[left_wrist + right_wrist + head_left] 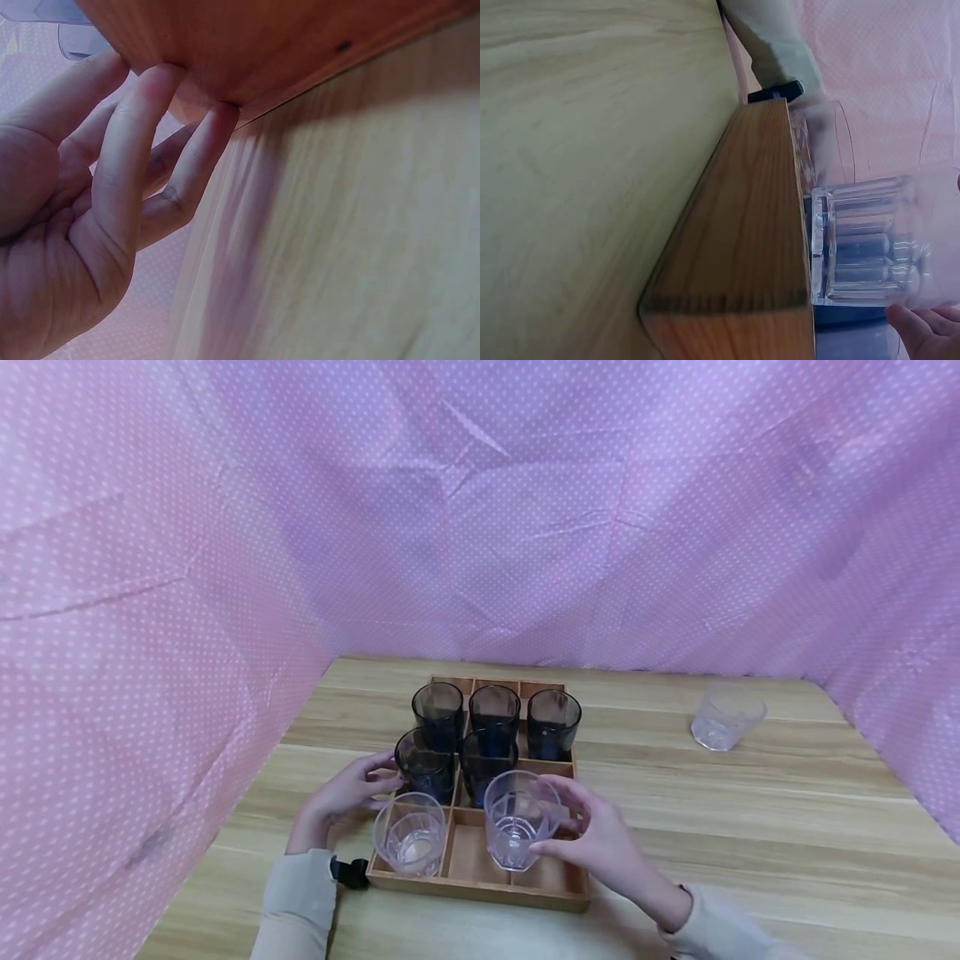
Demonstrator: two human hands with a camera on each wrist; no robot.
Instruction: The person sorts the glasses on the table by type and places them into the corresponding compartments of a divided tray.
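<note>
My right hand (600, 839) holds a clear tumbler (517, 831) by its right side, thumb in front and fingers behind. The tumbler is upright, over the front middle of a divided wooden box (480, 892). In the right wrist view the tumbler's base (820, 247) is about level with the box's top edge. My left hand (348, 793) rests its fingertips against the box's left side; the left wrist view shows these fingers (124, 157) on the wood. Another clear tumbler (412, 847) stands in the front left compartment. Several dark tumblers (551, 727) fill compartments behind.
A third clear tumbler (723, 718) stands alone on the wooden table (750, 827) at the far right. Pink dotted cloth (480, 552) hangs around the back and sides. A black strap (351, 872) at the left wrist lies beside the box's front left corner.
</note>
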